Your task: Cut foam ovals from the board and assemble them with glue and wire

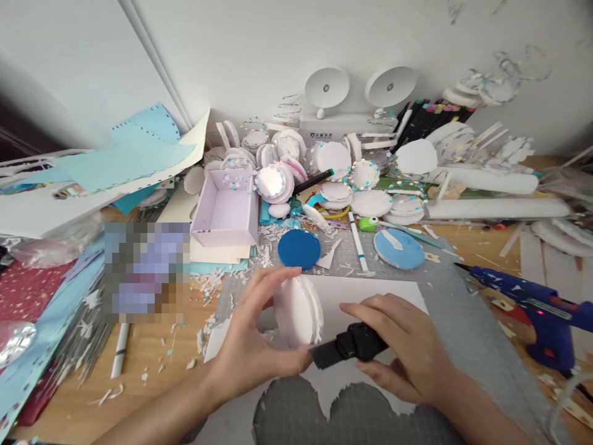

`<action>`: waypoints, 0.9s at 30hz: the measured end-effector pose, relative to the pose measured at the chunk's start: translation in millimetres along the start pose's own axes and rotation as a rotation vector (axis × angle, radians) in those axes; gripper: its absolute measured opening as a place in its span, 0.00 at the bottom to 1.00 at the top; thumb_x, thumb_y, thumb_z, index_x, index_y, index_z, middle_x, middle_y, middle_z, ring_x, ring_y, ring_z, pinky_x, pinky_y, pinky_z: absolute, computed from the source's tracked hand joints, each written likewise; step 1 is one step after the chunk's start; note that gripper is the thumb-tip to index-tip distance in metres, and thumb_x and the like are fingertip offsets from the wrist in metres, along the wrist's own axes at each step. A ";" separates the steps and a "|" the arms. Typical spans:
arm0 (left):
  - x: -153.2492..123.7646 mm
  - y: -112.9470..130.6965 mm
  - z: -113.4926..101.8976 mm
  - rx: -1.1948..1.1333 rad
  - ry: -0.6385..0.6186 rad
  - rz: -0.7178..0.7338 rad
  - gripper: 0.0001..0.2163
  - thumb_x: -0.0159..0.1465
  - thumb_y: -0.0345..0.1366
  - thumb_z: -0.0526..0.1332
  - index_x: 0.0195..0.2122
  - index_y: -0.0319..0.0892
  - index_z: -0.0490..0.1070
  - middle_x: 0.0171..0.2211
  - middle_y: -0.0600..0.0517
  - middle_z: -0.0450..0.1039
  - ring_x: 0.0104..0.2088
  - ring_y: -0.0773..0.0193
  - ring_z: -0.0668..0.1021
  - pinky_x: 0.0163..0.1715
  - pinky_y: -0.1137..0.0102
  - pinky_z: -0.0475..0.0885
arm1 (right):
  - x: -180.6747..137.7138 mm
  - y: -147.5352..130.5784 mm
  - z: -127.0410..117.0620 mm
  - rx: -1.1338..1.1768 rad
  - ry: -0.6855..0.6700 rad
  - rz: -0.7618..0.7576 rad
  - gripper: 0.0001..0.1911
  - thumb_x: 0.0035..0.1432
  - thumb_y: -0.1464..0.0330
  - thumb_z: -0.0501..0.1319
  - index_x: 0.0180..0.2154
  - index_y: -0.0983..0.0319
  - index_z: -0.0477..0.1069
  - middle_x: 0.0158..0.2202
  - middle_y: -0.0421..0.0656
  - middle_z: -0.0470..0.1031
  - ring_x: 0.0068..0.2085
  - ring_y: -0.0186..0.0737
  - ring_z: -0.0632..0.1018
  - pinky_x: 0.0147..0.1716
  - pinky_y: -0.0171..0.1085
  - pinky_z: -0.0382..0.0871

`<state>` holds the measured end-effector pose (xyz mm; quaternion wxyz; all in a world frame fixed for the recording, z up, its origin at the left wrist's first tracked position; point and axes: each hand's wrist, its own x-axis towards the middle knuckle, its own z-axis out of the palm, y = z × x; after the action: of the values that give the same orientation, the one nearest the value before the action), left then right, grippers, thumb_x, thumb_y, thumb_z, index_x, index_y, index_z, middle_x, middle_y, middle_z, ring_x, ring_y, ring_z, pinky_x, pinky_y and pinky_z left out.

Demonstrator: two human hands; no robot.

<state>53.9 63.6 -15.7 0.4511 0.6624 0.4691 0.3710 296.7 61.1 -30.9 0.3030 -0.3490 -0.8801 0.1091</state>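
My left hand point(252, 337) is closed round a thick white foam disc point(299, 311), holding it on edge above a white sheet point(370, 296). My right hand point(407, 352) grips a black utility knife point(349, 346), whose blade end points left and meets the lower edge of the disc. The sheet lies on a grey cutting mat point(463, 327) and has ragged cut-outs along its near edge. A dark blue disc point(299, 249) and a light blue disc point(399, 248) lie just beyond the sheet.
A blue glue gun point(532, 315) rests at the right. An open white box point(226, 213), several white foam discs point(370, 203), a white pen point(357, 242), markers point(430, 114) and paper scraps crowd the back. Light blue paper point(125, 154) is stacked at left.
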 end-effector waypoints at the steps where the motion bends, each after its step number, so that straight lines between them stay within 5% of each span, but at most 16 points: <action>1: 0.0 0.1 0.5 0.025 0.006 0.019 0.36 0.46 0.29 0.70 0.56 0.55 0.60 0.55 0.49 0.59 0.56 0.47 0.64 0.48 0.59 0.68 | 0.8 0.0 0.2 -0.010 0.007 0.000 0.21 0.63 0.57 0.53 0.51 0.64 0.65 0.35 0.48 0.73 0.32 0.44 0.74 0.30 0.40 0.66; 6: -1.2 -0.6 3.6 0.077 0.010 0.090 0.35 0.45 0.30 0.67 0.55 0.51 0.58 0.52 0.47 0.59 0.52 0.48 0.66 0.47 0.59 0.66 | 1.6 0.0 1.4 -0.008 0.041 0.017 0.19 0.62 0.58 0.54 0.49 0.63 0.67 0.34 0.48 0.75 0.32 0.44 0.75 0.29 0.39 0.67; 13: -4.4 -0.4 3.4 -0.074 -0.107 -0.162 0.38 0.41 0.27 0.66 0.52 0.51 0.51 0.37 0.55 0.61 0.33 0.63 0.68 0.29 0.73 0.64 | 2.7 -1.9 6.4 0.009 0.027 -0.037 0.20 0.63 0.57 0.52 0.48 0.64 0.66 0.33 0.48 0.74 0.29 0.42 0.74 0.27 0.39 0.66; 20: -3.3 6.5 5.6 -0.168 -0.139 -0.133 0.35 0.46 0.32 0.69 0.52 0.50 0.49 0.41 0.52 0.64 0.37 0.60 0.70 0.36 0.68 0.68 | 3.3 -2.5 6.4 0.009 0.023 -0.028 0.20 0.64 0.57 0.51 0.47 0.66 0.65 0.33 0.49 0.74 0.30 0.43 0.75 0.28 0.39 0.66; 24: -5.2 4.3 5.2 -0.157 -0.149 -0.143 0.40 0.45 0.33 0.71 0.54 0.51 0.48 0.52 0.47 0.57 0.50 0.50 0.67 0.42 0.65 0.67 | 4.6 -3.0 4.7 -0.016 0.038 -0.008 0.18 0.65 0.58 0.51 0.46 0.66 0.65 0.33 0.49 0.75 0.30 0.43 0.75 0.28 0.39 0.66; 27: -5.2 3.7 6.0 -0.199 -0.113 -0.125 0.39 0.45 0.31 0.70 0.54 0.52 0.49 0.53 0.48 0.55 0.50 0.52 0.67 0.43 0.65 0.66 | 4.5 -3.3 4.1 -0.014 0.037 -0.022 0.19 0.65 0.58 0.50 0.47 0.65 0.64 0.33 0.49 0.74 0.30 0.43 0.75 0.27 0.39 0.66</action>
<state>58.9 56.6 -14.5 0.5626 0.6036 0.4441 0.3491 289.8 61.7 -30.8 0.3178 -0.3433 -0.8789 0.0933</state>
